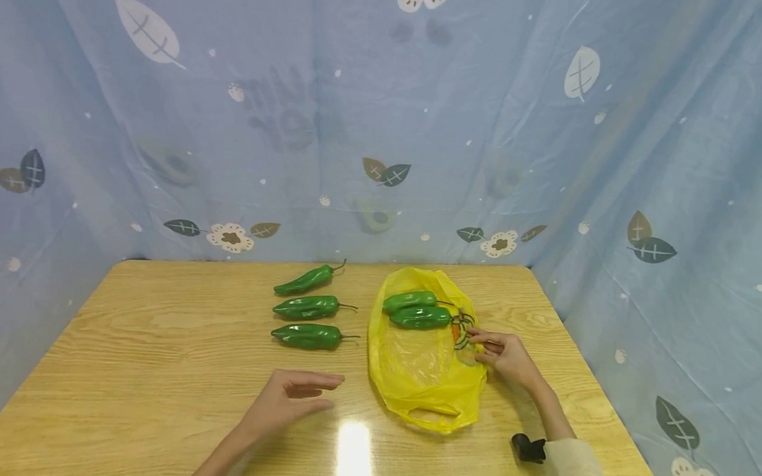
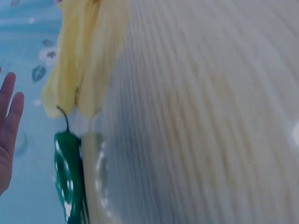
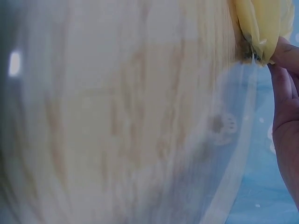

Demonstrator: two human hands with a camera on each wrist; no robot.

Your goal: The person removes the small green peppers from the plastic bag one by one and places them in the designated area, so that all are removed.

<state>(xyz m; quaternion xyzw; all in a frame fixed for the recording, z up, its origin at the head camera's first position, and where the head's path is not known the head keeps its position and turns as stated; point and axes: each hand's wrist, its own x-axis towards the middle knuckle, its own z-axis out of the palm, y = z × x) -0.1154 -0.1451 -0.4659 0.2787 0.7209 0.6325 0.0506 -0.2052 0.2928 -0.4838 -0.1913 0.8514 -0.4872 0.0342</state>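
- Broadly, a wooden counter point(image 1: 162, 370) carries everything.
- A yellow bag point(image 1: 407, 382) lies spread on its right half.
- The left hand point(image 1: 277, 406), fingers parted from thumb, holds nothing near the bag.
- The right hand point(image 1: 506, 351) pinches the bag's right edge between fingers and thumb.
- Three green peppers point(image 1: 306, 307) lie parallel left of the bag; two others point(image 1: 420, 317) sit on or perhaps inside it.

I'm somewhere screened off, home or studio I cannot tell: leaf-print blue cloth point(image 1: 334, 124) hangs beyond my left hand point(image 1: 287, 403) and to the right of my right hand point(image 1: 508, 356), around a wood-grain table point(image 1: 181, 371).
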